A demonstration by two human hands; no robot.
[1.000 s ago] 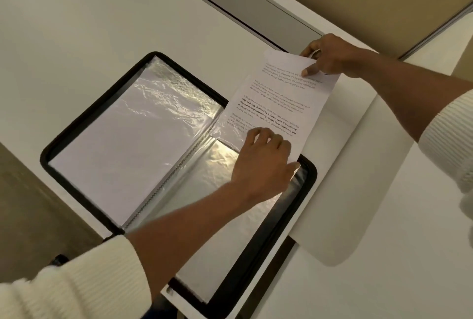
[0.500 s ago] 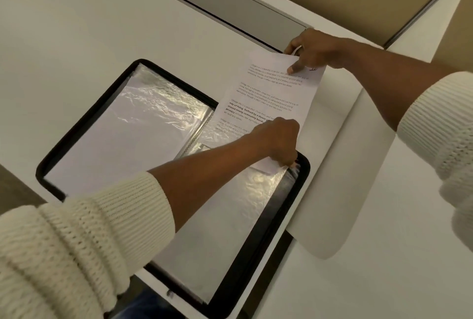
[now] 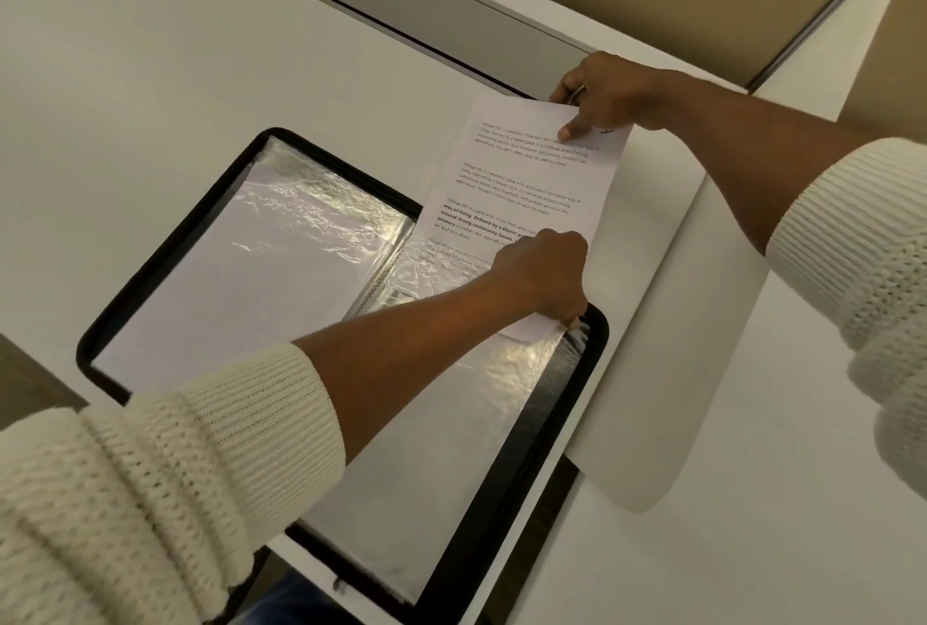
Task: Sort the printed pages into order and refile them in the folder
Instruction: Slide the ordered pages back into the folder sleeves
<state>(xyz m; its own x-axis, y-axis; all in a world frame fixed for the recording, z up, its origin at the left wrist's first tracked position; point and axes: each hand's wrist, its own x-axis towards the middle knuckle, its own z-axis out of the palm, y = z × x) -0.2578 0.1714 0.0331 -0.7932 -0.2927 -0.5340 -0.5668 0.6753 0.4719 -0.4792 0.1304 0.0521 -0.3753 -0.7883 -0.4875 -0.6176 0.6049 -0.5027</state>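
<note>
Refiling step: page (image 3: 521,183) lies half out over the folder's (image 3: 165,243) far right corner, lower end at the right sleeve (image 3: 476,398) mouth. Right hand (image 3: 612,92) pinches its top edge; left hand (image 3: 544,273) is curled, pinching its lower corner. Next, likely: slide page down square, sleeve held open. Count: one printed page, one folder, two sleeves showing

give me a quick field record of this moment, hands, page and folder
black folder: open flat on the white table, clear sleeves showing
printed page: text side up, lower end seemingly entering the right-hand sleeve, most of it outside
left hand: grips the page's lower edge at the sleeve mouth
right hand: pinches the page's top edge
left-hand sleeve: holds a white sheet
stage: page not yet fully filed
</note>
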